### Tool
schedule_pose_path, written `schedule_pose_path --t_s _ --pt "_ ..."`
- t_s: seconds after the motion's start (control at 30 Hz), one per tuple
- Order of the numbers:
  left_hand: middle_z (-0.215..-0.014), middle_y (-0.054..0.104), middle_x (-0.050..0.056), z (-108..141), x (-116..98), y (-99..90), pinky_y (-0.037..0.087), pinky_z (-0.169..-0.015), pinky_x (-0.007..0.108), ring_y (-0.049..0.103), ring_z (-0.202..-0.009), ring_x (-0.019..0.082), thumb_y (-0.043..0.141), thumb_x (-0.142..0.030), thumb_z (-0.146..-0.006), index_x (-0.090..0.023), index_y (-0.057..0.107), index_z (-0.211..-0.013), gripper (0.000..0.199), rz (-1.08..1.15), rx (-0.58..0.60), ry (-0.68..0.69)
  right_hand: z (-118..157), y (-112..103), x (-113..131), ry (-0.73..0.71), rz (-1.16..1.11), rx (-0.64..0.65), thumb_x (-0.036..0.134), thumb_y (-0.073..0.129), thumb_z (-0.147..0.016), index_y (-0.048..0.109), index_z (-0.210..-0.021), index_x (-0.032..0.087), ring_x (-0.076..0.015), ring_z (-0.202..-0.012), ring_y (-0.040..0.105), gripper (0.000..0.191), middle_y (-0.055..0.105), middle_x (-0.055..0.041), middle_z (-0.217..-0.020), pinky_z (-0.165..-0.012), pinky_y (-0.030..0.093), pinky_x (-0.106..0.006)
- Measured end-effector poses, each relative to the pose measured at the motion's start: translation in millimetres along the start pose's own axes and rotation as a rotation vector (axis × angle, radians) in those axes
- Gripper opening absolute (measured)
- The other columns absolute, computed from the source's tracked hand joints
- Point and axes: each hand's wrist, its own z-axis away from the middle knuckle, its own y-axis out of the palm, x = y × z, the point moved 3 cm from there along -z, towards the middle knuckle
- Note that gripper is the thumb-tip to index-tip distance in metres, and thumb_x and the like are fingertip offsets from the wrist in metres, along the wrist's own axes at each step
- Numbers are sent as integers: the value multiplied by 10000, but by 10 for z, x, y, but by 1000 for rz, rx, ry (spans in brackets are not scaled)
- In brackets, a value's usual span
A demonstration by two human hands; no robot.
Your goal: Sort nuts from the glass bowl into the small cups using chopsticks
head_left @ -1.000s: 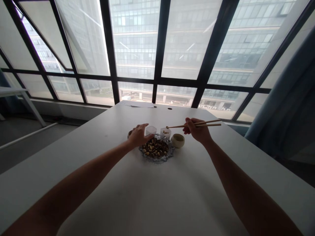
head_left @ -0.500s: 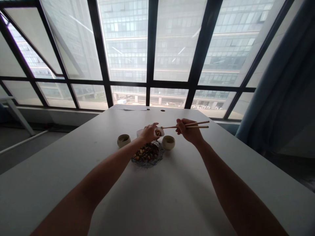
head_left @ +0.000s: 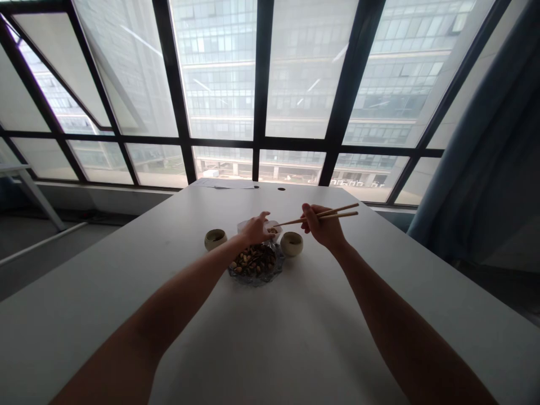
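My right hand [head_left: 323,224] is closed around a pair of wooden chopsticks [head_left: 343,212], their tips pointing left over a small white container [head_left: 277,229] with brown pieces in it. My left hand [head_left: 256,228] rests at that container, fingers apart around its left part, and hides some of it. In front of it lies a dish of mixed nuts or dried bits [head_left: 254,263] on crinkled clear plastic. One round beige cup [head_left: 215,239] stands left of the dish, another round cup [head_left: 291,244] on its right.
A white table [head_left: 270,337] stretches to large windows. Sheets of paper [head_left: 223,184] and two dark holes lie at its far edge. A blue curtain [head_left: 476,146] hangs at the right. Another white table's leg [head_left: 40,199] stands at the left.
The chopstick tips have lowered toward the brown pieces in the white container, and the sticks slant more. The view has shifted slightly. My left hand stays at the container.
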Motion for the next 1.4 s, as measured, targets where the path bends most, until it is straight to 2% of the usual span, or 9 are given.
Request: schedule_pose_path --t_s 0.17,0.27,0.37,0.5,0.73,0.83,1.0,1.27,1.4 --pt "-1340 651 174 101 89 -130 329 -1147 573 574 -1294 364 722 -473 -787 -183 470 -1393 717 -80 57 -7 75 173 85 161 -125 307 793 577 -778 595 -524 180 -105 -306 478 664 545 -20 -378 -321 369 -211" --pt "-1406 604 159 322 232 -328 214 -1208 575 535 -1340 338 638 -501 -850 -186 502 -1375 627 -114 5 79 144 292 122 215 -109 502 761 607 -776 597 -505 173 -92 -290 466 648 548 -19 -367 -316 361 -190" --pt "-1368 629 163 636 492 -558 212 -1213 570 553 -1313 336 595 -527 -876 -180 556 -1330 572 -125 -82 68 204 415 114 232 -102 574 725 617 -792 599 -524 175 -99 -310 492 613 561 -19 -381 -330 374 -185" --pt "-1383 613 172 1006 837 -718 215 -1200 602 526 -1332 358 594 -499 -873 -186 554 -1328 553 -152 -228 -34 292 626 41 173 -120 553 703 589 -829 593 -577 194 -113 -368 538 568 591 -6 -442 -373 419 -199" --pt "-1431 569 166 1203 1000 -572 346 -1156 536 502 -1356 328 571 -447 -902 -196 521 -1328 496 -118 -375 -44 320 702 -24 37 -22 356 663 603 -852 599 -586 198 -128 -448 549 535 599 -11 -494 -426 427 -219" --pt "-1435 565 157 1210 1013 -518 373 -1137 540 505 -1351 328 558 -440 -915 -205 507 -1334 483 -111 -378 -60 296 635 17 138 -115 285 732 555 -842 619 -605 196 -128 -389 527 590 586 -15 -458 -382 412 -227" --pt "-1419 572 141 1230 1032 -489 413 -1109 523 524 -1321 321 548 -443 -922 -211 494 -1344 485 -97 -355 -99 399 779 78 277 -210 522 770 630 -747 666 -619 200 -145 -376 576 585 637 -22 -472 -377 482 -243" --pt "-1397 573 143 1239 1023 -487 432 -1094 518 539 -1290 326 542 -443 -923 -209 473 -1361 501 -66 -336 -104 364 695 50 169 -179 290 740 613 -798 651 -618 203 -156 -406 567 568 615 -32 -479 -389 464 -263" --pt "-1391 571 154 1237 1021 -485 432 -1090 528 542 -1279 332 536 -444 -929 -197 469 -1362 503 -60 -333 -98 353 653 190 80 -131 393 685 609 -839 652 -611 203 -150 -423 550 535 604 -27 -478 -409 440 -260"
